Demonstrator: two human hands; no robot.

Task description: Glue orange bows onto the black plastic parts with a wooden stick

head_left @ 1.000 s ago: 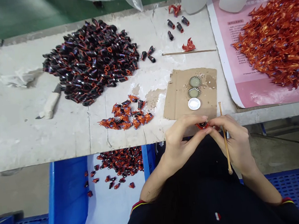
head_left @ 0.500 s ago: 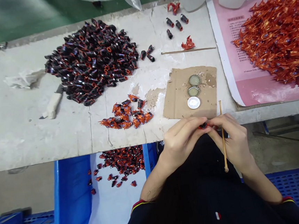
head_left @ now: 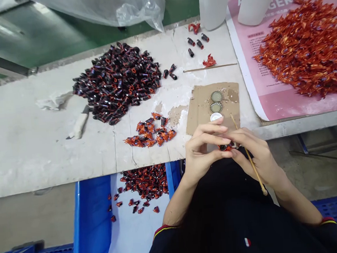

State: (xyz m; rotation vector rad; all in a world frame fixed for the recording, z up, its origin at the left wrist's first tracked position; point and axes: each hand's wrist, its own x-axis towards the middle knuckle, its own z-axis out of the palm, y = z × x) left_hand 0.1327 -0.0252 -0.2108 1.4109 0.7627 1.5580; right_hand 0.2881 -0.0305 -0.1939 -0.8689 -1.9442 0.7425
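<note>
Above the table's front edge, a small black-and-red figurine part (head_left: 225, 147) is pinched between the fingertips of both hands. My left hand (head_left: 202, 149) grips its left side, with thumb below and fingers above. My right hand (head_left: 255, 156) closes on the other side and also carries a thin wooden stick (head_left: 253, 166), which slants across it. The fingers partly cover the part. Just beyond the hands lies a cardboard piece (head_left: 199, 110) bearing two bottle caps (head_left: 216, 96) and a white cap (head_left: 216, 116), partly covered by my left fingers.
Black hollow parts (head_left: 120, 81) form a heap at the back left; orange parts (head_left: 309, 47) are heaped on a pink sheet (head_left: 275, 101). Several joined pieces (head_left: 149, 133) lie near the front edge. A blue bin (head_left: 91, 224) below holds more. A knife (head_left: 80, 124) with a wrapped handle lies left.
My left fingers have lifted and spread more, and the part between the hands shows more red. The stick has tilted, its top end now further left. The head view has shifted slightly.
</note>
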